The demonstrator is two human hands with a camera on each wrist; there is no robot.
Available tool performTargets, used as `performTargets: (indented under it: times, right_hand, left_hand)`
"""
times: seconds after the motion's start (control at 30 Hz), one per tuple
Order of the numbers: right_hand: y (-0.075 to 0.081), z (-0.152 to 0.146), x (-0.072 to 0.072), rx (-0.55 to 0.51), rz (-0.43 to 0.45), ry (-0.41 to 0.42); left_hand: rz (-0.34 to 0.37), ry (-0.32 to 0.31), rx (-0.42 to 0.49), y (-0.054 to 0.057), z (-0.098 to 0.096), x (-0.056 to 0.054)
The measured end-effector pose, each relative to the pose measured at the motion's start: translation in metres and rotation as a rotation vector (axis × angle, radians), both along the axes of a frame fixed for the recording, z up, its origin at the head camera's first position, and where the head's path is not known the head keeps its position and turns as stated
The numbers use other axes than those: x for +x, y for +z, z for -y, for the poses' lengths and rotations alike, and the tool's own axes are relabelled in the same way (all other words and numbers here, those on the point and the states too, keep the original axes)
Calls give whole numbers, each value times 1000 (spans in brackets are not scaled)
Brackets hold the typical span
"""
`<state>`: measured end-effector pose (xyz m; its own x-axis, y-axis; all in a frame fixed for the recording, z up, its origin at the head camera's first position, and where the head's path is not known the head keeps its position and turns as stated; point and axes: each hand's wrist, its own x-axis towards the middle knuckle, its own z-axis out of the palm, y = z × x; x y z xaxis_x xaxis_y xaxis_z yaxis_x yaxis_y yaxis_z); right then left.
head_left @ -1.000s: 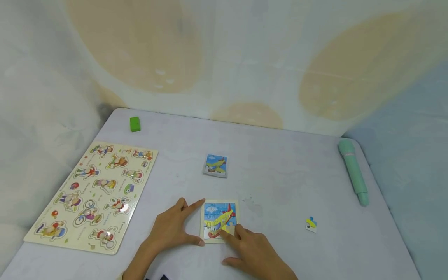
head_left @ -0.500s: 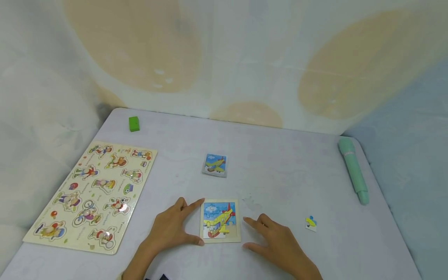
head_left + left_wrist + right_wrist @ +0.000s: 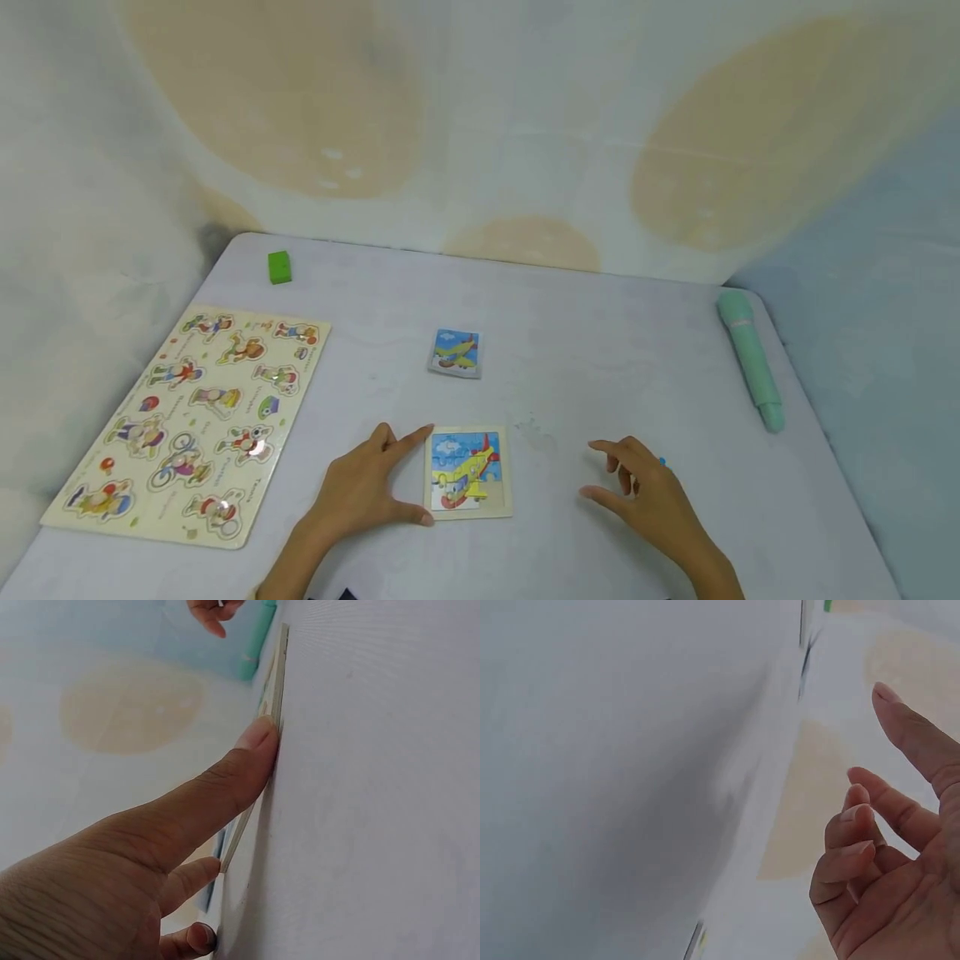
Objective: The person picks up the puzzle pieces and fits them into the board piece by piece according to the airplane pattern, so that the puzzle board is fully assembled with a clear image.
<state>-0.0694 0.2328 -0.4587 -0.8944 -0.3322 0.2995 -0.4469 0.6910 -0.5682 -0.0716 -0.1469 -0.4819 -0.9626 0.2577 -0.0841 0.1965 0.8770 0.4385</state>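
In the head view a small square wooden jigsaw puzzle (image 3: 467, 472) shows a yellow airplane on blue, with a bare wooden patch at its lower right. My left hand (image 3: 363, 492) touches its left side, index fingertip at the upper corner and thumb at the lower one. The left wrist view shows that thumb (image 3: 225, 776) against the board's edge. To the right, my right hand (image 3: 652, 492) hovers with nothing in its grasp, thumb and index finger apart, the other fingers loosely curled. Beneath it a loose puzzle piece is mostly hidden; one blue tab (image 3: 662, 461) peeks out.
Behind the puzzle lies a small airplane picture (image 3: 456, 353). A large peg board with sports figures (image 3: 187, 425) takes up the left side, and a green block (image 3: 280, 267) sits beyond it. Along the right edge rests a mint-green tube-shaped object (image 3: 752, 360). Patterned cloth hangs around the table.
My right hand has lifted off the puzzle and moved right, over the loose piece, which it now mostly covers. My left hand stays at the puzzle's left side.
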Motion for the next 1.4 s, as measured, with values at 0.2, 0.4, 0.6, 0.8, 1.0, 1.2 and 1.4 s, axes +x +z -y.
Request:
performTargets:
  times: [0.2, 0.4, 0.6, 0.8, 1.0, 1.2, 1.4]
  right_hand:
    - [-2, -25, -3, -117, 61, -22]
    - [-1, -43, -1, -139, 158, -97]
    - [-1, -59, 1, -114, 262, -182]
    - [-2, -79, 1, -109, 419, -267]
    - [-10, -92, -1, -159, 517, -261]
    - [-16, -97, -4, -176, 516, -253]
    - [-18, -97, -4, -156, 511, -267]
  left_hand:
    - [28, 19, -1, -1, 2, 1]
    - [25, 18, 1, -1, 3, 1]
    - [24, 18, -2, -1, 3, 2]
    - [27, 16, -4, -3, 3, 1]
    - [26, 12, -1, -3, 3, 1]
    - [22, 8, 6, -3, 2, 1]
    - [23, 7, 5, -3, 1, 1]
